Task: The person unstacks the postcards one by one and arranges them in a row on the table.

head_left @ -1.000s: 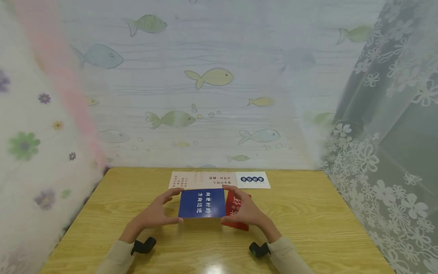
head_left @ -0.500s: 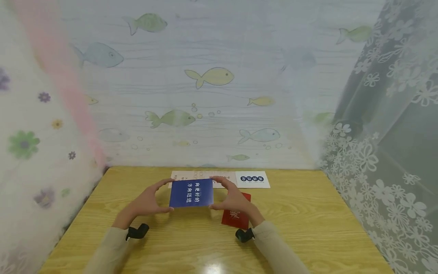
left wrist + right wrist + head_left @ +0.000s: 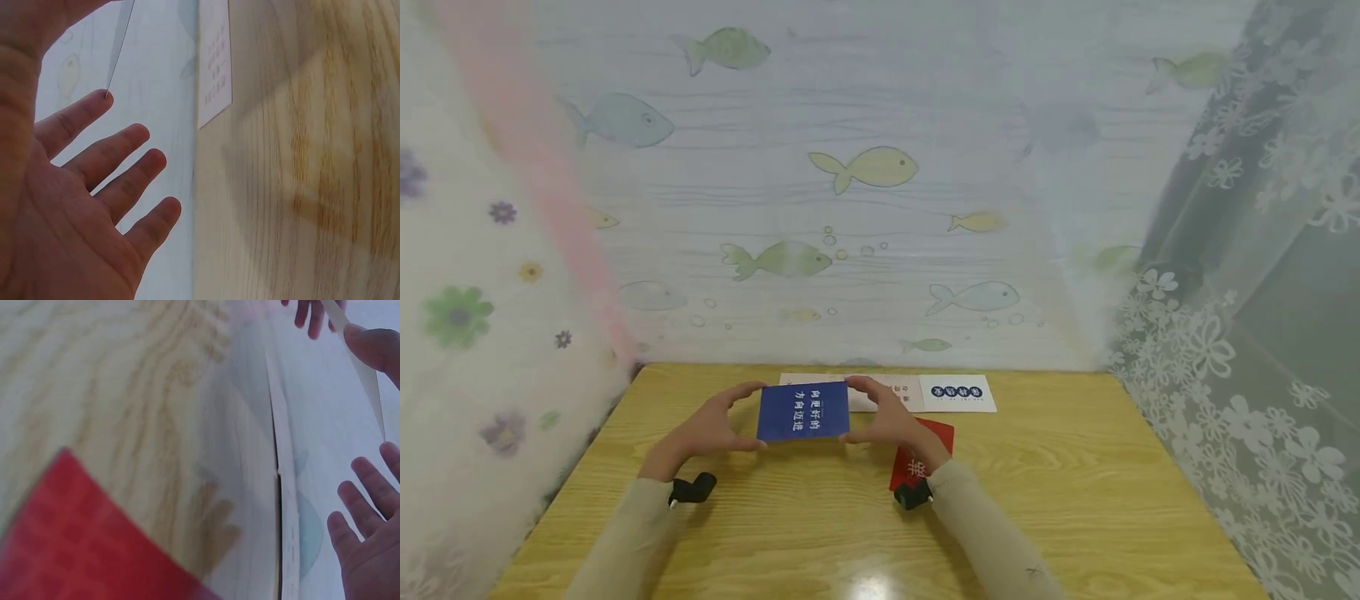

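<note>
A blue card [image 3: 786,417] with white characters is held up above the table, slightly tilted. My left hand [image 3: 703,423] pinches its left edge between thumb and forefinger, at the two corners. On the opposite edge, my right hand [image 3: 887,417] grips the corners the same way. Seen from the left wrist, the card [image 3: 122,44] is nearly edge-on against a forefinger tip, while the other fingers [image 3: 134,181] spread away from it. The right wrist view shows its pale underside [image 3: 367,381] below the thumb. Beneath the right wrist lies a red card [image 3: 938,433], partly covered by that arm.
Along the table's back edge lie a cream card [image 3: 906,393] with printed characters, partly hidden behind the blue one, and a white card [image 3: 961,393] with dark blue circles. The wooden table [image 3: 1060,492] meets fish-patterned curtains [image 3: 865,317] at the back.
Both hands have carried the blue card left and a little farther back, over the cream card in view. More of the red card came into sight, then the right wrist covered its lower part.
</note>
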`<action>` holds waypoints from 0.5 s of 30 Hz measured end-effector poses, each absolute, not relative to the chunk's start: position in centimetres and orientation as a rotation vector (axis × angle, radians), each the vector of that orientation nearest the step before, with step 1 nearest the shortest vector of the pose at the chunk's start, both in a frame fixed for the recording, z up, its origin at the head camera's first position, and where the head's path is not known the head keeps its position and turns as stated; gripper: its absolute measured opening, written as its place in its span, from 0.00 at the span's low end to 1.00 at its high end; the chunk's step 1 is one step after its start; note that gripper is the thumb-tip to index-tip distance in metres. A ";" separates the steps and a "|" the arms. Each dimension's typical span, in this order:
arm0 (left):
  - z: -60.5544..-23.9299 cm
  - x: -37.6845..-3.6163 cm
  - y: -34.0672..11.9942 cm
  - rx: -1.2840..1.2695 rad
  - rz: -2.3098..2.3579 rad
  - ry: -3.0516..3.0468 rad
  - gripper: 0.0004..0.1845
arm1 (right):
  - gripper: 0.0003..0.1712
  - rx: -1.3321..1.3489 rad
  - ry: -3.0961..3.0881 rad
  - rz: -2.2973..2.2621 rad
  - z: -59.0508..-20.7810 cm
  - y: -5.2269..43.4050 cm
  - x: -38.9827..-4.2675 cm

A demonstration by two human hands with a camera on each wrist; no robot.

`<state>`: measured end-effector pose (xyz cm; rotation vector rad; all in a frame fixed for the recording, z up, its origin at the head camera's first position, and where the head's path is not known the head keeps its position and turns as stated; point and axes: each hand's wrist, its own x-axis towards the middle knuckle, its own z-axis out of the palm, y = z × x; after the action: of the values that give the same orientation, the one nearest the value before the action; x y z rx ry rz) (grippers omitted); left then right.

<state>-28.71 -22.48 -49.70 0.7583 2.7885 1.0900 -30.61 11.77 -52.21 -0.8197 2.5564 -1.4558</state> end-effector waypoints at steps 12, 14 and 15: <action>-49.9 -31.5 -24.9 0.684 0.988 2.814 0.56 | 0.56 -0.750 2.544 -1.430 -52.0 8.6 -33.5; -49.7 -32.1 -25.2 0.666 0.961 2.801 0.56 | 0.56 -0.748 2.534 -1.441 -52.0 8.1 -34.0; -49.7 -32.4 -25.3 0.657 0.946 2.794 0.57 | 0.56 -0.745 2.535 -1.435 -52.0 7.9 -34.2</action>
<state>-32.38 -25.28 -49.68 0.6567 2.7943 0.9458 -34.16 7.88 -52.01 -0.7445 2.5346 -1.4349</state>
